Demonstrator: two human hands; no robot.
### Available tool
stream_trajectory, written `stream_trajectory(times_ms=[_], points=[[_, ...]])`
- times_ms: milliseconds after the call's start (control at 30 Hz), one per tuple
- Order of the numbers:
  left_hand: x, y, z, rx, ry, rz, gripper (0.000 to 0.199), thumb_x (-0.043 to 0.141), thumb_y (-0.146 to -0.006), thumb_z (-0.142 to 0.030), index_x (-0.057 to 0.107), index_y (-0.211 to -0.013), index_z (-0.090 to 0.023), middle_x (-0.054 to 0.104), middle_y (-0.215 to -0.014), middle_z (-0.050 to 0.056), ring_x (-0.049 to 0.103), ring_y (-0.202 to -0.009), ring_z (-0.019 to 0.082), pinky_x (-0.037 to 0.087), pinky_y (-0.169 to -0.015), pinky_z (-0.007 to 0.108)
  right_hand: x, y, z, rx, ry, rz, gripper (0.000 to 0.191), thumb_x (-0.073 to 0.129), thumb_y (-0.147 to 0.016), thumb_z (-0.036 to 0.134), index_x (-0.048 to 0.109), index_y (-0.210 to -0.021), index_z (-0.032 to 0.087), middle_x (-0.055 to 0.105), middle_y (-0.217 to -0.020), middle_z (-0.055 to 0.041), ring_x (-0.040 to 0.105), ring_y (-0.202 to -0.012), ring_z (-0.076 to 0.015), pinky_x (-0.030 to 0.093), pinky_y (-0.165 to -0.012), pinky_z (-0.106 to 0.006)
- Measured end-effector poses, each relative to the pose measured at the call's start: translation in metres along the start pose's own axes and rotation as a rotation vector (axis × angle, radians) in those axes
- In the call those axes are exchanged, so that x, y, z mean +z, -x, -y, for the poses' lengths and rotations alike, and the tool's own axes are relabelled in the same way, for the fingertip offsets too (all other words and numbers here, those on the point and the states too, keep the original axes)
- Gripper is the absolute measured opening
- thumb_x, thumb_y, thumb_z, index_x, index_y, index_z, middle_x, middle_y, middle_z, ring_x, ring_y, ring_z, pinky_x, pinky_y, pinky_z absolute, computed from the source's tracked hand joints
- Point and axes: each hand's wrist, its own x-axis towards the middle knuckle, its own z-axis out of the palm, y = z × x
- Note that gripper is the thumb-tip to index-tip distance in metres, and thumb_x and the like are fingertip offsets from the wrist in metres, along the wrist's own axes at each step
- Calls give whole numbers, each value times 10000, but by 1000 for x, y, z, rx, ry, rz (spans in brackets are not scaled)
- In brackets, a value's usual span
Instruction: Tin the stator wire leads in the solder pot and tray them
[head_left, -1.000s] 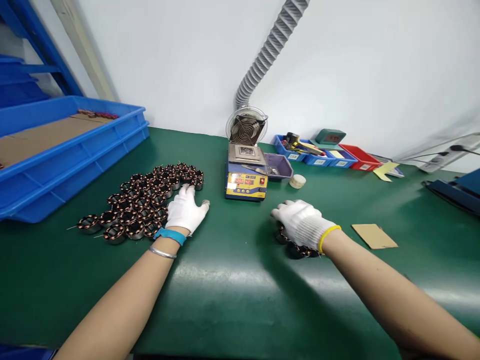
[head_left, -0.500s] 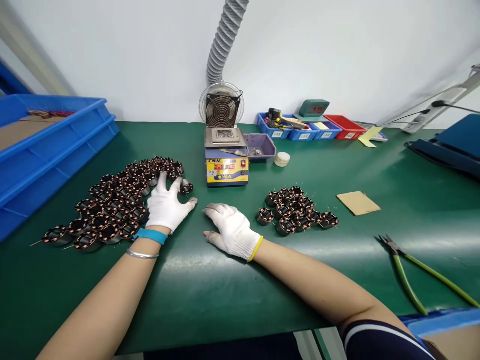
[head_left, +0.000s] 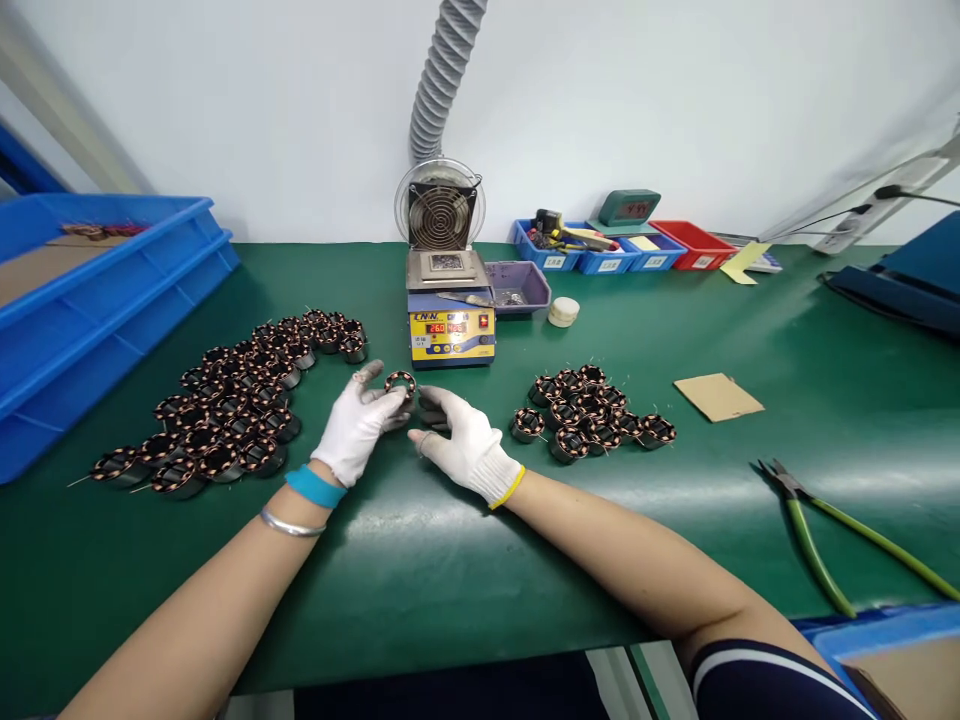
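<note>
Between my gloved hands is a motor stator (head_left: 400, 382), a black ring with copper windings. My left hand (head_left: 364, 415) is closed on it from the left, thumb and fingers at its near side. My right hand (head_left: 461, 435) is just right of the stator, fingers bent and thumb apart; whether it touches the ring is hard to tell. Left of my hands lies a large group of stators (head_left: 232, 400), several with thin wire ends sticking out. A smaller group of stators (head_left: 589, 410) stands to the right of my right hand.
Behind my hands stands a solder pot (head_left: 452, 335) with a fan and grey hose (head_left: 442, 80). Around it are a purple tray (head_left: 525, 285) and a round white container (head_left: 563, 312). Green-handled cutters (head_left: 814, 520) and a cardboard piece (head_left: 718, 397) lie right; a blue crate (head_left: 112, 300) stands left.
My left hand has come away from the large group toward the middle, bringing one stator with it. My right hand has stayed nearly in place, its fingers now beside that stator.
</note>
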Motion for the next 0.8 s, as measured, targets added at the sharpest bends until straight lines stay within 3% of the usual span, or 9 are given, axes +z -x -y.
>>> stream_trajectory(times_ms=[100, 167, 267, 433, 567, 800], points=[[7, 14, -1, -83, 174, 136, 638, 750, -693, -359, 483, -1253, -209, 669, -1028, 57, 664, -812, 152, 565, -740, 309, -1, -2, -4, -65, -341, 1, 470, 553, -799, 379, 536, -1211, 155, 650, -1090, -93, 638, -893, -198, 555, -765, -332], [7, 18, -1, -108, 192, 180, 563, 758, -690, -371, 548, -1179, -187, 667, -1050, 66, 660, -826, 153, 563, -769, 313, -3, -4, -7, -78, -385, -24, 450, 556, -799, 398, 565, -1170, 142, 656, -1090, -99, 638, -897, -199, 555, -770, -326], [6, 18, -2, -90, 149, 234, 631, 789, -626, -317, 538, -1184, -161, 658, -1105, 83, 653, -932, 187, 544, -866, 351, -6, -6, -9, -86, -338, -52, 402, 571, -800, 376, 598, -1140, 163, 659, -1111, -84, 630, -977, -204, 538, -848, -326], [11, 18, 6, 105, -177, 25, 654, 784, -534, -255, 538, -1132, -152, 670, -1087, 94, 657, -973, 233, 528, -903, 378, -6, -5, -8, -121, -160, -96, 354, 576, -813, 386, 647, -1088, 174, 662, -1105, -81, 616, -1021, -217, 503, -922, -361], [15, 21, 12, 199, -414, -41, 548, 759, -562, -313, 572, -1059, -177, 685, -1031, 78, 668, -935, 235, 524, -899, 390, -4, -7, -7, -91, -88, -192, 264, 556, -818, 349, 681, -991, 195, 690, -1019, -57, 630, -965, -202, 500, -920, -350], [16, 21, 10, 297, -297, -123, 507, 741, -610, -360, 546, -1027, -149, 685, -1001, 87, 670, -916, 205, 529, -894, 358, -9, -15, -10, 145, -472, -161, 381, 588, -768, 533, 626, -838, 161, 691, -844, -72, 657, -785, -197, 560, -776, -346]])
